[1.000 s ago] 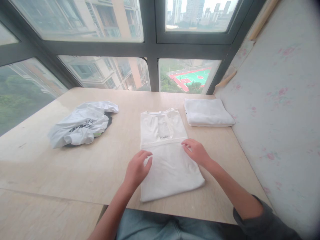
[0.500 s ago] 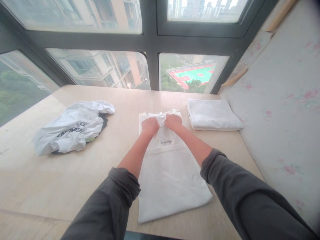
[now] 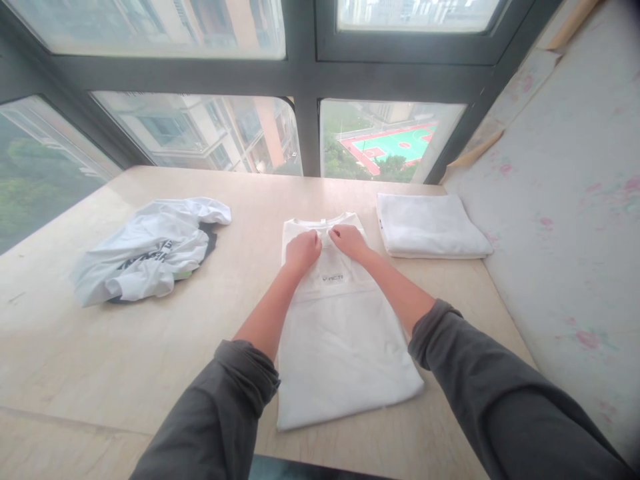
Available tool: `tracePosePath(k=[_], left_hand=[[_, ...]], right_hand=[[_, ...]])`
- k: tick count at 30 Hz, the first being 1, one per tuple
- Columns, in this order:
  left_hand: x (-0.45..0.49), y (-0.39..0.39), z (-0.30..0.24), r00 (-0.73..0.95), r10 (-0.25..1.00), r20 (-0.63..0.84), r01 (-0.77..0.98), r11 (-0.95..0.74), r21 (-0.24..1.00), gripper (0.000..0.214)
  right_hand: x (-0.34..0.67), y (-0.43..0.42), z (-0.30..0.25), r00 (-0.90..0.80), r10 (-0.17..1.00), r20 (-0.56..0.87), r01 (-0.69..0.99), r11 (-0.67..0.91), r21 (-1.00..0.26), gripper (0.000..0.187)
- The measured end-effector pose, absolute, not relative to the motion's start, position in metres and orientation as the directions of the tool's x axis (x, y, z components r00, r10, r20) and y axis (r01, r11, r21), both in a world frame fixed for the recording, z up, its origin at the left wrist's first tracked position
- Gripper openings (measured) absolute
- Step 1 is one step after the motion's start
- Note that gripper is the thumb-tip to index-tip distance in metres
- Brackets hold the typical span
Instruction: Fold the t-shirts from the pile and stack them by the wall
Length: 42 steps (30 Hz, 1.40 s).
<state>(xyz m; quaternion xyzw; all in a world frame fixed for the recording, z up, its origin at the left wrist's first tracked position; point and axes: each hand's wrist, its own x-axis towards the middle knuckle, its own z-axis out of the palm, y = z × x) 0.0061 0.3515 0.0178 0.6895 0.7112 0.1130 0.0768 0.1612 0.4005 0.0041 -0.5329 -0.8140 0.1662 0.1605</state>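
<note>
A white T-shirt (image 3: 350,347) lies flat in front of me, its sides folded in to a long panel, with the collar at the far end and small dark lettering on the chest. Just below the collar, my left hand (image 3: 304,249) pinches the cloth with closed fingers. My right hand (image 3: 348,241) does the same a short gap to the right, its thumb and fingers pressed together at the neckline. The collar's front edge is partly hidden by both hands.
To the left, a crumpled white garment (image 3: 145,257) with black print lies over something dark. Folded white cloth (image 3: 433,225) sits at the back right beside the floral wall (image 3: 565,267). Windows (image 3: 195,133) close off the far edge of the wooden tabletop (image 3: 220,287).
Both hands have stayed at the collar, with the fingers shifting slightly and the neckline cloth lifted a little. The view has tilted slightly.
</note>
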Motion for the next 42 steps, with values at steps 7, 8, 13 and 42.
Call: tracePosePath(k=[7, 8, 13, 42], left_hand=[[-0.016, 0.335, 0.006, 0.125, 0.977, 0.170, 0.936, -0.173, 0.306, 0.031], [-0.017, 0.333, 0.003, 0.156, 0.971, 0.179, 0.930, -0.206, 0.303, 0.032], [-0.015, 0.327, -0.010, 0.213, 0.961, 0.179, 0.931, -0.255, 0.259, 0.043], [-0.006, 0.282, -0.010, 0.259, 0.957, 0.128, 0.945, -0.278, 0.170, 0.051]], right_hand=[[0.178, 0.393, -0.010, -0.395, 0.895, 0.207, 0.794, 0.446, -0.414, 0.029], [0.178, 0.391, -0.013, -0.405, 0.889, 0.214, 0.791, 0.458, -0.405, 0.029], [0.176, 0.381, -0.020, -0.434, 0.870, 0.233, 0.796, 0.491, -0.354, 0.036], [0.190, 0.343, -0.019, -0.556, 0.826, 0.093, 0.803, 0.563, -0.196, 0.054]])
